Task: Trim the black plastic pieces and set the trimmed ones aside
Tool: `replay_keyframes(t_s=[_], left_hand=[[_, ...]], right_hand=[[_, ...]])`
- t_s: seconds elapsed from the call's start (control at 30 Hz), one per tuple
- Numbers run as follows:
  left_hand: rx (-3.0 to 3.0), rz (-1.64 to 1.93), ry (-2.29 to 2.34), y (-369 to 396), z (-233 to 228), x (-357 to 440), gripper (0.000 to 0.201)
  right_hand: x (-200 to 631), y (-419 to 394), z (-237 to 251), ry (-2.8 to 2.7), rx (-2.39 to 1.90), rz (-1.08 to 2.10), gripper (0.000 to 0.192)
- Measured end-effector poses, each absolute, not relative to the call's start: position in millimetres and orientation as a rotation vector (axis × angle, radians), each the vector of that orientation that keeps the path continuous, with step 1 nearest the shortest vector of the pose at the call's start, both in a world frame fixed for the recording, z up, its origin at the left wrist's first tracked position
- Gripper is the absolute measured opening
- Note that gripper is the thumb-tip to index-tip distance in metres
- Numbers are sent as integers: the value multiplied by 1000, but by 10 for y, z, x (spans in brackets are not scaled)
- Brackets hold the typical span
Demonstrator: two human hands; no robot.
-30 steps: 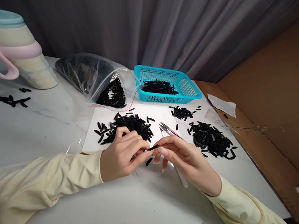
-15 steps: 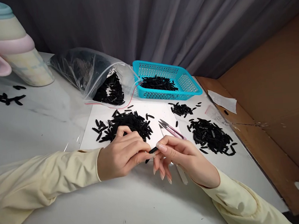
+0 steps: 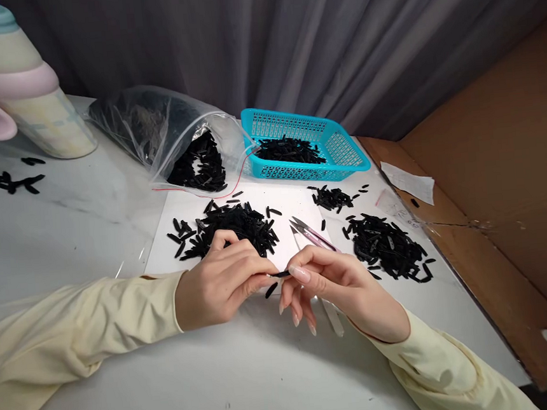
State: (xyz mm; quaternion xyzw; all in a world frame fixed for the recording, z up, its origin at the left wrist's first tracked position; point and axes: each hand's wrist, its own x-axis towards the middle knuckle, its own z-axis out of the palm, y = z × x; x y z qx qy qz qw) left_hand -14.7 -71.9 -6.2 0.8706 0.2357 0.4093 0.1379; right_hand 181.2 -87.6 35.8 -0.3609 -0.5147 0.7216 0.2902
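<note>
Your left hand point(image 3: 218, 286) and right hand point(image 3: 338, 282) meet over the table point(image 3: 88, 227), both pinching one black strip point(image 3: 279, 274) between fingertips; the right also seems to keep the snips point(image 3: 312, 237) tucked against the palm. Keep the pinch close to the strip's ends and wrists resting. At 12 o'clock lies the pile point(image 3: 232, 228), beyond it the bag point(image 3: 172, 143) and basket point(image 3: 307, 148). No readable writing anywhere.

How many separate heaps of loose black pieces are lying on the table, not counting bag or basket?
4: one behind the left hand, a small one near the basket, a large one at right, a scatter by the jug.
</note>
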Motion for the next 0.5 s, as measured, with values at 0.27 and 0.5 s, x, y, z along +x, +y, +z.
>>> replay_keyframes(t_s=[0.27, 0.5], left_hand=[[2476, 1215, 603, -724, -50, -142, 11], [2387, 1168, 661, -733, -71, -143, 11]], right_hand=[[1812, -869, 351, -1382, -904, 1954, 14], [1818, -884, 350, -1411, -928, 1879, 14]])
